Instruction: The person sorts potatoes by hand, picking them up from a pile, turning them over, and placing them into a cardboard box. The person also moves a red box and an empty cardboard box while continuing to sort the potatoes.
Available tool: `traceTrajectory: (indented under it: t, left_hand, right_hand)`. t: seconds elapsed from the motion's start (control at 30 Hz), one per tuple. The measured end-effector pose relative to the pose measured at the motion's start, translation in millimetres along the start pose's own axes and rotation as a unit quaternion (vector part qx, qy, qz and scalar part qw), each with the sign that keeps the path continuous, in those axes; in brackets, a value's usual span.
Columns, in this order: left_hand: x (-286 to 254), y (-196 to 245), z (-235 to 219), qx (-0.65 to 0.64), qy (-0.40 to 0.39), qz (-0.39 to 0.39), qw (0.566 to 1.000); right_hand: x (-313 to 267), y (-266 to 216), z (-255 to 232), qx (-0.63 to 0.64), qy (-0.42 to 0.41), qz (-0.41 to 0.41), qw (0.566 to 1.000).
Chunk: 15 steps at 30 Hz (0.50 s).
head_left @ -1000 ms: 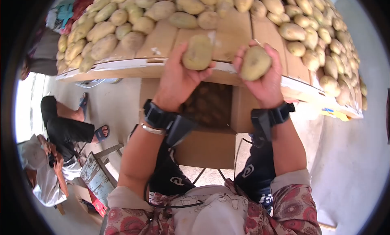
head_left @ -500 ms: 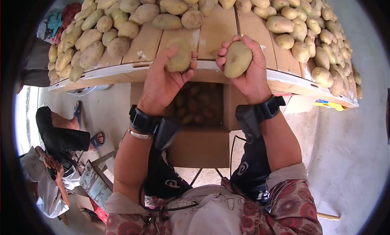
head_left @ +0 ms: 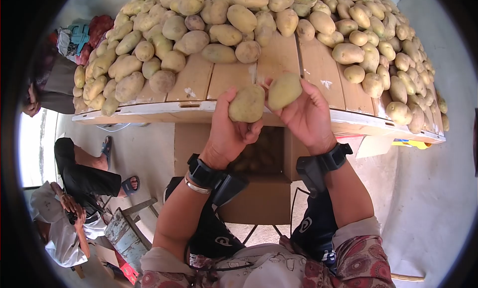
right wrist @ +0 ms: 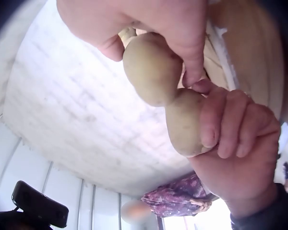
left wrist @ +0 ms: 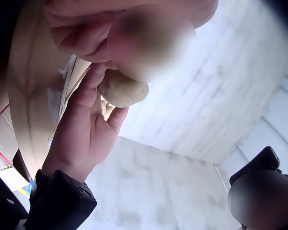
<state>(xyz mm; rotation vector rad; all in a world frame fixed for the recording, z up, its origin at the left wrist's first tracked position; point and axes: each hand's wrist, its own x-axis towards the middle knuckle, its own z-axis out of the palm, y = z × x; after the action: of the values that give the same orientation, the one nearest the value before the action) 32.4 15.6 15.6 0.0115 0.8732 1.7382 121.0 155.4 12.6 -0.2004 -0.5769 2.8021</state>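
- Two held potatoes, over the tabletop (head_left: 229,83)'s front edge: left hand (head_left: 227,136) clamped on the left potato (head_left: 247,103), right hand (head_left: 308,119) on the right potato (head_left: 285,90).
- One cardboard box (head_left: 259,203) below.
- Heaped potatoes (head_left: 144,51): too many to count.
- A second ago the held pair was well apart; now they sit just beside each other.

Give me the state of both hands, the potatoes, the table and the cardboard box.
Left hand: gripping left potato
Right hand: gripping right potato
Left potato: unpeeled, held
Right potato: unpeeled, held
Potato heap: unpeeled, loose on table
Table: partly bare
Cardboard box: open, potatoes inside
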Motion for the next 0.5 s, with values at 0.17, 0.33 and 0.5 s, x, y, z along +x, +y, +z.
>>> traceTrajectory:
  t: [0.17,0.33,0.5]
  left_hand:
    - [1.7,-2.5,2.2,-0.014,-0.012,-0.008,1.0]
    - [0.1,-2.8,3.9,-0.033,-0.032,-0.008,0.999]
    - [-0.3,-0.4,2.9,-0.031,-0.053,-0.006,0.998]
  right_hand:
    - [-0.1,0.1,-7.3,-0.028,-0.02,0.004,0.999]
    - [-0.6,1.9,-4.0,-0.035,0.002,-0.009,0.999]
    - [1.4,3.0,-5.8,-0.057,-0.001,-0.001,0.998]
